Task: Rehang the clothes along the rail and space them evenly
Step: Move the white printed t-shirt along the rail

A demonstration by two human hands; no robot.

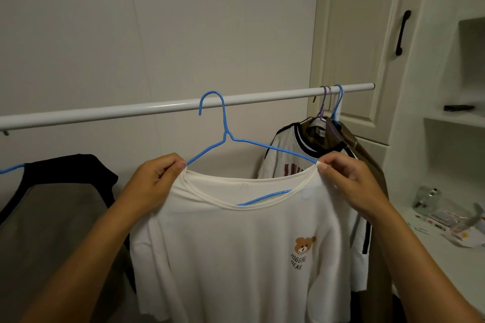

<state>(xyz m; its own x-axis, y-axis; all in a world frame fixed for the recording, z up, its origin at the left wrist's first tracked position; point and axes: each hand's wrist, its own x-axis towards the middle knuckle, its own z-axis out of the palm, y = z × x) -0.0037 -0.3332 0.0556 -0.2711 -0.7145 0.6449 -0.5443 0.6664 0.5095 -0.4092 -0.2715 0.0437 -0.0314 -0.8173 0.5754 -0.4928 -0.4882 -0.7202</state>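
Both hands pinch the neckline of the white tee — left hand at one shoulder, right hand at the other, fingers closed on cloth & wire. The tee sits on a blue hanger whose hook is over the white rail, approx. mid-rail. Other garments are bunched at the rail's right end — a dark one hangs far left.
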